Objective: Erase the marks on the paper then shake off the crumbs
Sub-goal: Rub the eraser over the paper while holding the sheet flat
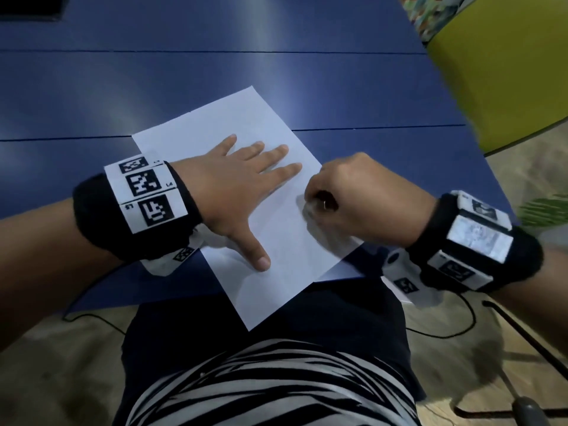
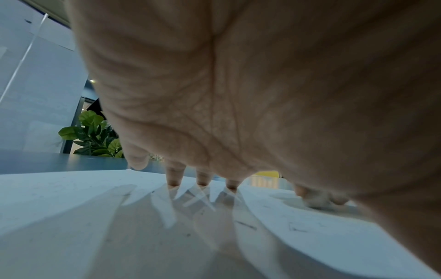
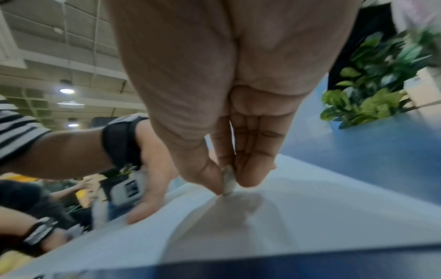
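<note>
The paper (image 1: 270,210) lies slanted on the blue table (image 1: 215,87), with its near corner hanging over the table edge above the person's lap; the left hand (image 1: 233,192) lies flat on it with fingers straight and spread, holding nothing. The right hand (image 1: 347,195) is at the right edge of the sheet and pinches a small grey eraser (image 3: 227,181) between thumb and fingers, its tip touching the paper. A few short dark specks (image 2: 245,225) lie on the sheet near the left fingertips (image 2: 174,182), a green plant (image 3: 372,90) stands beyond the table, and black cables (image 1: 445,330) lie on the floor.
</note>
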Demonstrator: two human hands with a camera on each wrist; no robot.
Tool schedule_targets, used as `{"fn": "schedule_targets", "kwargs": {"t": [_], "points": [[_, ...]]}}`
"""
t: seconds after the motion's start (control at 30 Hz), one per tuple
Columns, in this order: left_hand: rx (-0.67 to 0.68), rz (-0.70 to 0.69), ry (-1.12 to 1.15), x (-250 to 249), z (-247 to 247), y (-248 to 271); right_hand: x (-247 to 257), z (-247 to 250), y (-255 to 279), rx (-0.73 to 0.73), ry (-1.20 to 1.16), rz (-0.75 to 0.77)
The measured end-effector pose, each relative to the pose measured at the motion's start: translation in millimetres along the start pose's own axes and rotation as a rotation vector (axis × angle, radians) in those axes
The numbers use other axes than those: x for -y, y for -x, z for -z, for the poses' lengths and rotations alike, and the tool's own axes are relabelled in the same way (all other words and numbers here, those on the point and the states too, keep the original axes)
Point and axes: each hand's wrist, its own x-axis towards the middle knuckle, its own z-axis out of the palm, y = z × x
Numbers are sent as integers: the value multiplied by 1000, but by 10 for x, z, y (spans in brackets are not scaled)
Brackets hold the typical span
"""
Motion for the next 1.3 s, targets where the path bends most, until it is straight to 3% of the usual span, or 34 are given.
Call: {"fn": "schedule_targets", "kwargs": {"t": [0.1, 0.27, 0.43, 0.57, 0.73, 0.87, 0.93, 1.07, 1.2, 1.3], "points": [[18, 2, 30, 4, 2, 0, 166, -51, 69, 107, 19, 76], [7, -7, 16, 8, -10, -14, 53, 31, -83, 21, 23, -30], [12, 1, 30, 10, -8, -3, 244, -32, 23, 136, 37, 70], [6, -1, 24, 5, -7, -3, 33, 41, -37, 19, 7, -53], [16, 13, 15, -11, 12, 17, 239, -43, 115, 144, 2, 67], [7, 8, 2, -12, 10, 20, -5, 20, 58, 17, -36, -87], [-4, 6, -4, -14, 9, 19, 15, -18, 112, 5, -18, -63], [-10, -4, 0, -18, 7, 18, 168, -81, 284, 120, -72, 19], [-4, -10, 5, -17, 9, 14, -65, -18, 205, 4, -82, -109], [-4, -11, -2, -27, 19, 6, 34, -91, 244, -10, -51, -68]]}}
